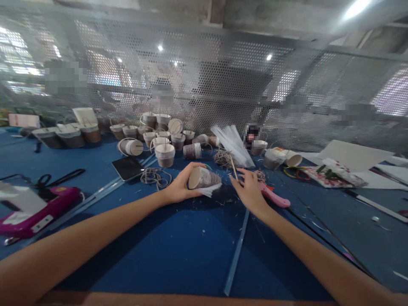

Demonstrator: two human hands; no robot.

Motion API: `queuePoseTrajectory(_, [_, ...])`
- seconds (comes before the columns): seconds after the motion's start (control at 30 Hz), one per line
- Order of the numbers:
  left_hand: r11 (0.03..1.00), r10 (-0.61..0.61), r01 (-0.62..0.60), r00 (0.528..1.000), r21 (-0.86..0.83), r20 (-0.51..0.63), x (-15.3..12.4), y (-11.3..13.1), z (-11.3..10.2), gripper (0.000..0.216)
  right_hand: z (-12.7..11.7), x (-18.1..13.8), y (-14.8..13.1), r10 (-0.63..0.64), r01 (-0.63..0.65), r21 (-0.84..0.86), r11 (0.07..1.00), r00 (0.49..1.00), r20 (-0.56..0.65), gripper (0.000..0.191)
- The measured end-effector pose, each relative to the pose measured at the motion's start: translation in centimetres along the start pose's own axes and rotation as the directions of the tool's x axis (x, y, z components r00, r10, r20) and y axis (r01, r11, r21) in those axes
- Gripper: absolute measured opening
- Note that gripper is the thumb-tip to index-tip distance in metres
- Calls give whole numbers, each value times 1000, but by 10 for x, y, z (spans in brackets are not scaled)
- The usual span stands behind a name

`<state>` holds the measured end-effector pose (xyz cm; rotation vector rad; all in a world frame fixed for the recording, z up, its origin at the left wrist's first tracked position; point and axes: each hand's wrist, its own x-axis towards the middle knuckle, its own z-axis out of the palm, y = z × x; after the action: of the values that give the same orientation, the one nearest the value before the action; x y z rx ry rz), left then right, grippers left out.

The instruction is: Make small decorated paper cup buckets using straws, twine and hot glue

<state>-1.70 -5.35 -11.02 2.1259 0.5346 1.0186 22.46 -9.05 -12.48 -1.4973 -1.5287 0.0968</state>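
My left hand (180, 187) is wrapped round a paper cup (201, 177) that lies on its side on the blue table (178, 250), its base facing me. My right hand (250, 189) is just to the right of the cup and pinches a thin wooden stick (233, 167) that points up and away. White shreds lie under the cup's mouth. A pair of pink-handled scissors (274, 197) rests directly behind my right hand.
Several finished cups with handles (164, 154) are piled at the back centre, more at back left (72, 137). A phone (128, 168), coiled twine (155, 176), clear plastic strips (234, 145), a pink glue gun (41, 208) and papers (338, 172) lie about. A perforated screen stands behind.
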Motion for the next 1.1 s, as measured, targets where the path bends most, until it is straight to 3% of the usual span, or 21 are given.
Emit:
queuePoseTrajectory(0.13, [973, -81, 67, 995, -222, -54, 2, -2, 4, 55, -9, -9, -23, -253, 253, -31, 967, 967, 2, 26])
queuePoseTrajectory(0.2, [957, -109, 80, 990, -280, -90, 3, -5, 5, 53, -15, -13, -35, -343, 336, 71, 939, 931, 123, 18])
queuePoseTrajectory(0.3, [943, -151, 108, 982, -315, -114, 3, -7, 7, 50, -20, -19, -46, -408, 354, 224, 908, 871, 274, 16])
queuePoseTrajectory(0.37, [930, -192, 145, 975, -338, -112, 2, -6, 9, 47, -19, -22, -48, -391, 325, 257, 910, 880, 270, 19])
queuePoseTrajectory(0.5, [896, -266, 225, 962, -382, -58, 0, -2, 15, 49, -12, -25, -44, -234, 172, 286, 943, 951, 202, 37])
queuePoseTrajectory(0.6, [893, -255, 218, 966, -394, -43, -1, 0, 18, 53, -7, -27, -40, -145, 39, 345, 938, 947, 288, 55])
queuePoseTrajectory(0.7, [893, -250, 209, 967, -398, -54, -1, -1, 19, 55, -3, -30, -38, -155, 44, 335, 941, 937, 314, 71])
queuePoseTrajectory(0.83, [894, -250, 220, 968, -392, -28, -2, 1, 19, 54, -2, -30, -41, -164, 109, 272, 956, 969, 185, 83])
queuePoseTrajectory(0.97, [915, -217, 214, 976, -341, 31, -3, 2, 18, 51, -4, -27, -43, -284, 217, 245, 945, 915, 286, 65])
queuePoseTrajectory(1.1, [943, -186, 183, 982, -278, 15, -3, 0, 18, 48, -4, -27, -42, -289, 189, 297, 936, 895, 339, 58])
